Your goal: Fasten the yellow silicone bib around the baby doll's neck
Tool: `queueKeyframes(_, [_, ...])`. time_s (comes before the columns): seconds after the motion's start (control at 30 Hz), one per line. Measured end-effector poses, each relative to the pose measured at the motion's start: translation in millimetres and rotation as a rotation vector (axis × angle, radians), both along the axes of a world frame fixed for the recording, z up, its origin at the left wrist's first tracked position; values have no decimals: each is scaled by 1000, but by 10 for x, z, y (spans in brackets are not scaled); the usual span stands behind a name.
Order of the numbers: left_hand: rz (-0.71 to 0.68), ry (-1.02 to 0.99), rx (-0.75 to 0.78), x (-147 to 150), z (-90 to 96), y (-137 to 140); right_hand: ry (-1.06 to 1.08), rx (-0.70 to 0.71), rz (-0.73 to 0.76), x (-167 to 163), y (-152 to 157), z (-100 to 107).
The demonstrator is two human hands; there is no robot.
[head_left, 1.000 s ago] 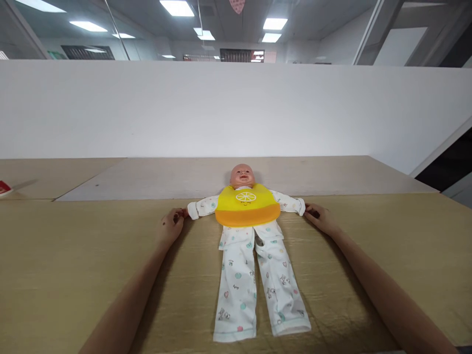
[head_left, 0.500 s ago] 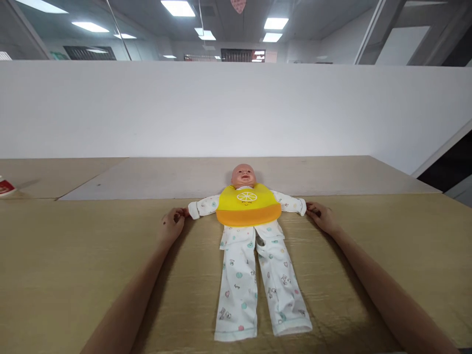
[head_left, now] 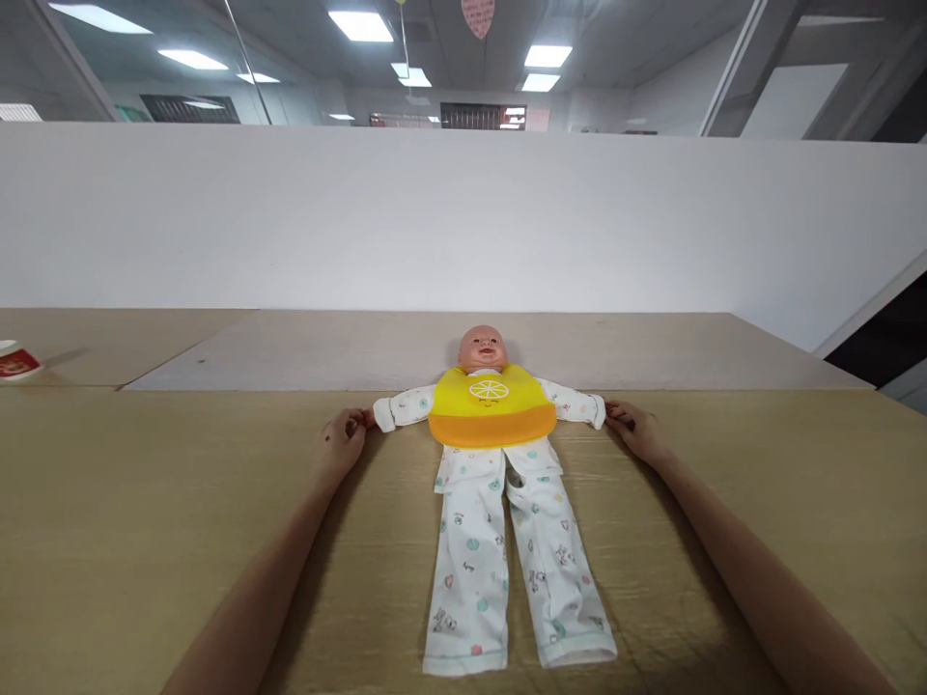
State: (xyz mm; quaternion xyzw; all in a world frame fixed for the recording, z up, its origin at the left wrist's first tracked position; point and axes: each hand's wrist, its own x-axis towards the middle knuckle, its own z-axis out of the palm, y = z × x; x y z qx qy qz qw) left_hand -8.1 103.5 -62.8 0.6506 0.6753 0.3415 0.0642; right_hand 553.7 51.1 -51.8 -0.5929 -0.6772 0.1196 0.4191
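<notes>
A baby doll (head_left: 482, 347) lies on its back on the wooden table, head toward the wall and arms stretched out sideways. It wears a white printed top (head_left: 463, 465) and matching trousers (head_left: 472, 569), whose legs lie flat and spread apart. Over its chest is a yellow bib (head_left: 491, 401) with an orange lower pocket and a citrus-slice print. My left hand (head_left: 343, 441) pinches the doll's hand at the left sleeve cuff. At the opposite cuff, my right hand (head_left: 637, 430) has its fingers closed on the doll's other hand.
The wooden table (head_left: 145, 521) meets a paler board (head_left: 348, 347) behind it. A white wall (head_left: 463, 222) with glass above closes off the back. Far left stands a red and white container (head_left: 17, 361), partly cut off by the frame.
The camera view has shifted slightly, showing more of the container on the left. Both hands stay at the doll's hands, and the doll lies as before.
</notes>
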Motion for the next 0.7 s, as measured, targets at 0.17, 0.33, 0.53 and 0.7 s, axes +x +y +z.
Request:
queueKeyframes(0.17, [-35, -182, 18, 39, 11, 6, 48, -50, -20, -7, -15, 9])
queueKeyframes(0.33, [-46, -201, 11, 58, 44, -12, 64, -72, -44, -33, -32, 40])
queueKeyframes(0.53, [-37, -198, -12, 78, 66, -44, 50, -28, -60, 9, -24, 1])
queueKeyframes(0.7, [70, -168, 70, 65, 41, -42, 110, -71, -160, 32, -30, -21])
